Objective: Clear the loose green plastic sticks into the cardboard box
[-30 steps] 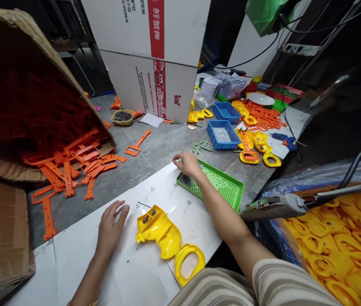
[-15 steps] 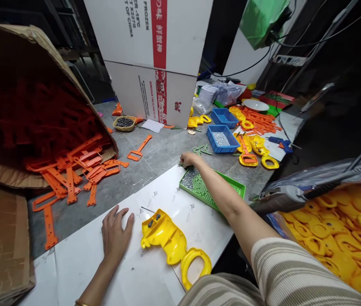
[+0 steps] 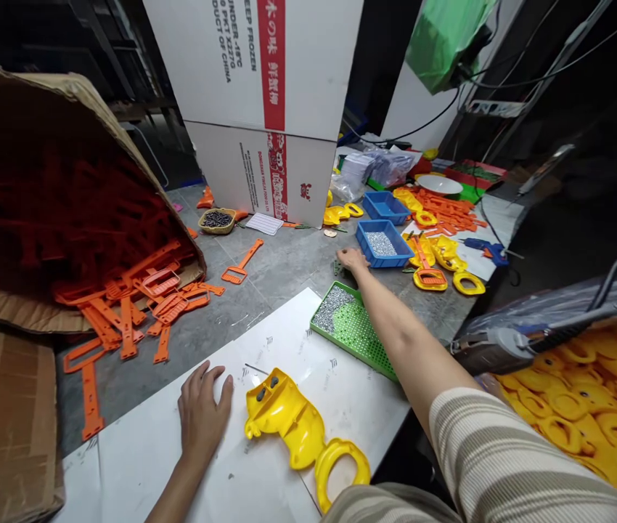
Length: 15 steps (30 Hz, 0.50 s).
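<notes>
1. The upper white carton [image 3: 265, 58] at the far edge of the worktop reads "UNDER -18°C", "KEEP FROZEN" and "OF CHINA", beside a red stripe of white characters.
2. The lower white carton [image 3: 254, 171] carries small black print and a red stripe, both too small to read.

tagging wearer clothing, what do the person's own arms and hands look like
Both hands are bare, no gloves. The right arm wears a short ribbed sleeve striped beige and white, forearm uncovered. The left arm shows no sleeve in view; no ring shows on the left hand.

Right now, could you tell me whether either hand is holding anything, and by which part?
Nothing visibly: the left hand lies flat on the white board; the right hand reaches past the green tray.
</notes>
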Tool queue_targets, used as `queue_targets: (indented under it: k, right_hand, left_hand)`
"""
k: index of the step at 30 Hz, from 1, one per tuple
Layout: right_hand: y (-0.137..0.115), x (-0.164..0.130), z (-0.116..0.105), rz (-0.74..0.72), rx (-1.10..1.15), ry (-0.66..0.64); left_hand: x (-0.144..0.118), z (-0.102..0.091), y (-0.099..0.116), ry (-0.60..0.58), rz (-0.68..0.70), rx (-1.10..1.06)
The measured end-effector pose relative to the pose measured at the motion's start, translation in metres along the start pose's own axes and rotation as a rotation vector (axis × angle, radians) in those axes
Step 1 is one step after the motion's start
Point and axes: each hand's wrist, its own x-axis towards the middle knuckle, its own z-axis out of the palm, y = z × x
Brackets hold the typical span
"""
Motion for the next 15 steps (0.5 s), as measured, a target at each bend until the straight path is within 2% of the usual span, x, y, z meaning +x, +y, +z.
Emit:
queue_targets:
  k: [3,6,11,15]
  right_hand:
    - [-0.002,-0.005,0.021,-0.073,-0.059,0.04]
    - [0.0,-0.007,0.031,-0.147,-0.088,0.109]
    - [0.013,0.002,0.023,-0.219,-0.051,0.083]
    - [0.008,0.012,0.019,-0.2,0.015,0.069]
  left_hand:
    - [0.001,0.001,-0.001,0.006,0.004,0.019]
    - [0.001,0.003,-0.001,0.005,0.006,0.025]
    - [0.001,0.003,-0.002,0.004,0.005,0.029]
    - [0.0,0.003,-0.002,0.005,0.005,0.035]
